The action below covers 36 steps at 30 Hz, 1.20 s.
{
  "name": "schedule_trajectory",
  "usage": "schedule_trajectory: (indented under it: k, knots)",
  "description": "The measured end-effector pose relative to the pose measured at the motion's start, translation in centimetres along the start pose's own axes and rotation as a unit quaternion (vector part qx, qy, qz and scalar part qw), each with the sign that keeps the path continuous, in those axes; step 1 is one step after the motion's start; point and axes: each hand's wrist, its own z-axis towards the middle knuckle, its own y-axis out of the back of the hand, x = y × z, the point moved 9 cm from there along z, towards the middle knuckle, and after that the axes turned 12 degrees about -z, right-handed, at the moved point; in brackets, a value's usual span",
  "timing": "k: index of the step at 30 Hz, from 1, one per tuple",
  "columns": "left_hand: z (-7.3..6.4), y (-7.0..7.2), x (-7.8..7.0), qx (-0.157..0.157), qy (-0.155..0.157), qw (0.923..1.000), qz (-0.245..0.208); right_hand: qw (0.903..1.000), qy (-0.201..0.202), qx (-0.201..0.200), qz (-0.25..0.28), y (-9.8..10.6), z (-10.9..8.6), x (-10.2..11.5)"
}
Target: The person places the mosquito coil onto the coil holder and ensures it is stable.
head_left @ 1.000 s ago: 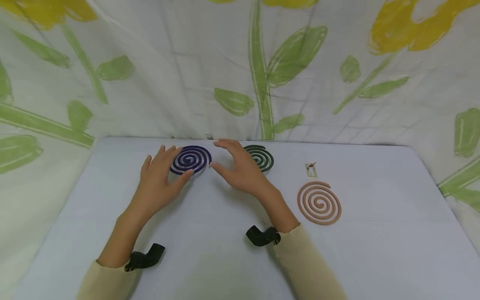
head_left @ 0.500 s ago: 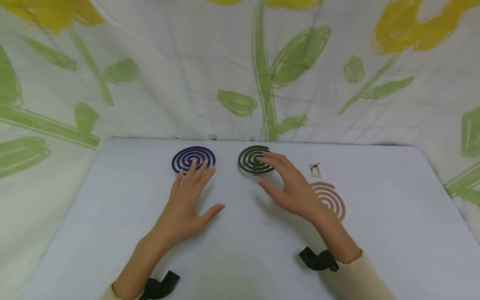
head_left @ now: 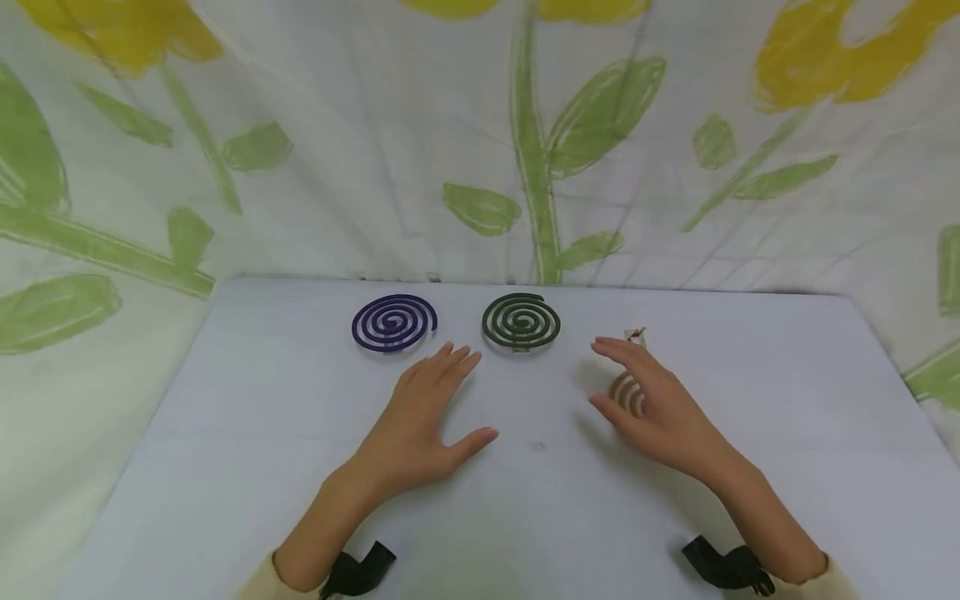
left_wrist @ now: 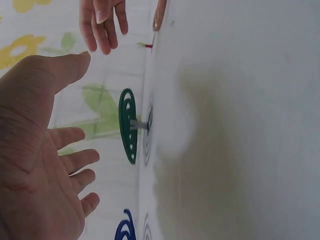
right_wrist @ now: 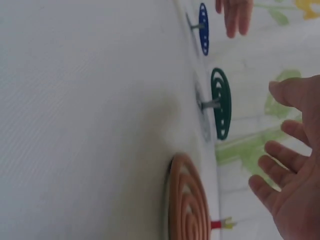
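Observation:
My left hand (head_left: 416, 429) hovers over the white table with its fingers spread and the thumb out, holding nothing. Just beyond its fingertips a dark blue mosquito coil (head_left: 392, 323) is propped on a stand. A green mosquito coil (head_left: 522, 322) beside it also stands raised; its metal stand (left_wrist: 140, 124) shows in the left wrist view. My right hand (head_left: 667, 412), fingers relaxed and nothing held, is over a brown mosquito coil (right_wrist: 187, 210), mostly hidden beneath it in the head view. That coil lies close to the tabletop.
Behind the brown coil sits a small metal plate (head_left: 636, 335), partly covered by the right fingers; a red and yellow tip (right_wrist: 221, 224) rises there. A white curtain (head_left: 360, 167) with painted flowers hangs along the table's back edge (head_left: 712, 291).
Both hands have moved right and nearer the body. The left has left the blue coil, while the right has passed from the green coil to over the brown one.

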Motion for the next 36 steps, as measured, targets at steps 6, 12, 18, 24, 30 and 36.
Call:
schedule_trajectory:
  k: [6, 12, 18, 24, 30, 36]
  knots:
    - [0.5, -2.7, -1.4, 0.04, -0.001, 0.999, -0.019, 1.0, 0.002, -0.001, 0.008, 1.4, -2.3, -2.4]
    - [1.6, -4.5, -2.9, 0.085, -0.011, 0.996, -0.024, 0.9991, 0.019, -0.037, -0.002, 3.0, -3.9, -3.8]
    - [2.8, -6.2, -4.5, 0.117, -0.027, 0.9926, -0.022, 0.9991, 0.004, -0.036, -0.021, 3.6, -4.9, -5.0]
    - [3.8, -7.3, -5.7, 0.14, -0.032, 0.9895, -0.015, 0.9988, -0.012, -0.037, -0.03, 4.2, -5.7, -5.9]
    - [4.8, -8.5, -6.8, 0.154, -0.051, 0.9867, -0.014, 0.999, -0.009, -0.027, -0.035, 3.9, -6.0, -7.0]
    - [6.5, -9.3, -7.7, 0.164, -0.041, 0.9855, 0.011, 0.9989, -0.008, 0.004, -0.046, 3.3, -6.1, -7.9]
